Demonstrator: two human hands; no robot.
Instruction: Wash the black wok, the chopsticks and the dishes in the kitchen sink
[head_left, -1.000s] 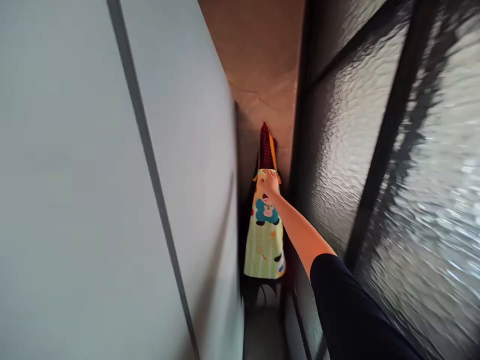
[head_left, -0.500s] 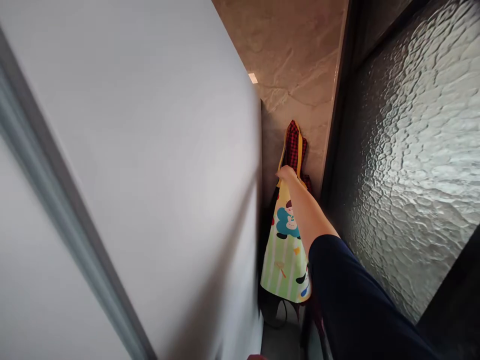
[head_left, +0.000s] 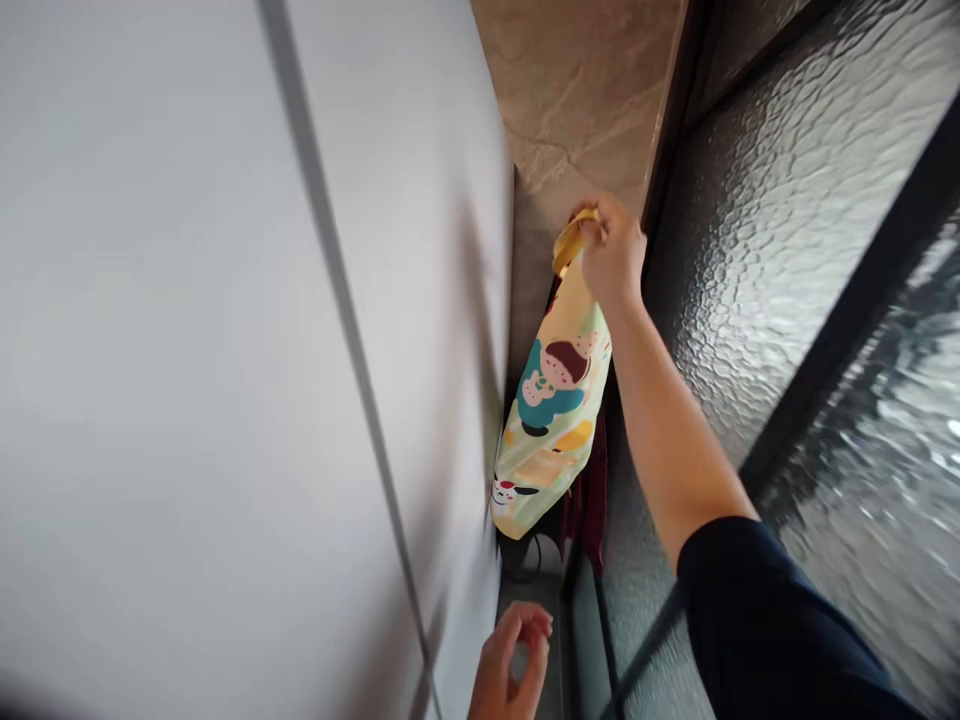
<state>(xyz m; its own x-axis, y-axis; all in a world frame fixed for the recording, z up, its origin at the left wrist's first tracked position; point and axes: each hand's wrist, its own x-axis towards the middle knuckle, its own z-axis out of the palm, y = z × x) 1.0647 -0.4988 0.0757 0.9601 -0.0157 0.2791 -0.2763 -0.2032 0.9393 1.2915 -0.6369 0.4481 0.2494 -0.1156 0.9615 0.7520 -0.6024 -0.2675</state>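
Tote bag (head_left: 551, 410) hanging off that person's hand, see it? How do you reckon it handles?

Light and soft, I'd say. It looks like thin printed cloth with no stiffness in it, slumping below the right grip (head_left: 611, 250) rather than holding a shape.

Where would you take hold of it?

By the yellow strap (head_left: 570, 240), right where the right grip has it, closed tight round the loop at the top of the bag. The body would only bunch up in a fist.

What does it look like from over here?

Pale green and cream, with a cartoon figure (head_left: 551, 375) in a teal top and a small white animal (head_left: 510, 495) near the lower corner. It hangs tilted, its bottom end leaning left of the right grip.

And where is it, exactly?

Under the right grip, between the white panel (head_left: 225, 350) and the rippled glass panel (head_left: 772, 250), with a dark red cloth (head_left: 586, 495) just behind it and a stone-patterned wall (head_left: 577, 90) above the grip.

What about the left grip (head_left: 510, 665)?

Well below the right grip, loosely curled, its thumb and fingers slightly apart, and nothing in it that I can see
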